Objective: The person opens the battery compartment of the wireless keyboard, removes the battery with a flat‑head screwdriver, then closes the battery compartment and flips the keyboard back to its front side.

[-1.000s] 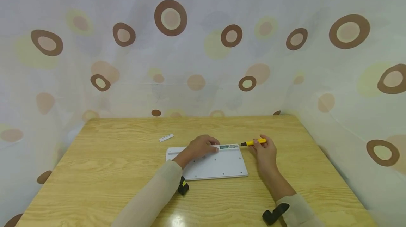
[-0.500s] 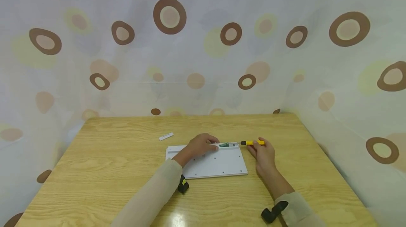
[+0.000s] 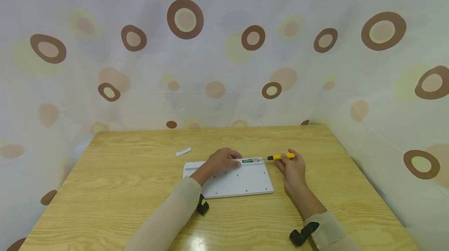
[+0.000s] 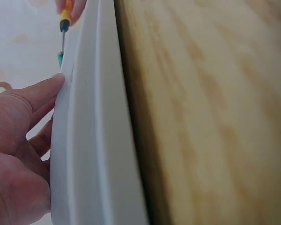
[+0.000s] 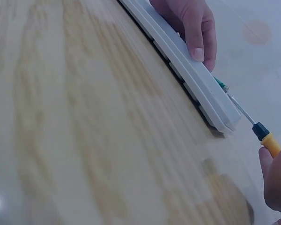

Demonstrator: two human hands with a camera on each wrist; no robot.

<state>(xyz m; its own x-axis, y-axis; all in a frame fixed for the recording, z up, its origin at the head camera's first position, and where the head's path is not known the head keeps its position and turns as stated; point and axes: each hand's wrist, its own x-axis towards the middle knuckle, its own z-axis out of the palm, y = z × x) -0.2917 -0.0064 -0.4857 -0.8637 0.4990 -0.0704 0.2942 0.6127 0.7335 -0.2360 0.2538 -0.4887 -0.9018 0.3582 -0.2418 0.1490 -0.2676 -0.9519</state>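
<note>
A white keyboard [image 3: 242,182] lies face down on the table, its raised back ridge away from me. A narrow slot at the ridge's right end holds a green battery [image 3: 247,161], part of which shows above the ridge in the right wrist view. My left hand [image 3: 222,160] grips the ridge just left of the slot, thumb on the near side. My right hand [image 3: 294,171] holds a screwdriver [image 3: 283,156] by its yellow handle. Its thin metal shaft points left, with the tip at the battery's right end; exact contact is too small to tell.
A small white strip [image 3: 183,151], like a battery cover, lies on the wooden table [image 3: 133,173] behind the keyboard's left corner. A patterned curtain [image 3: 214,64] hangs around the table's back and sides. Each wrist carries a black camera.
The screwdriver shifted slightly left and levelled half a second ago; now it sits a little further right, handle tilted up. More of the green battery shows in the slot. The left hand keeps its grip.
</note>
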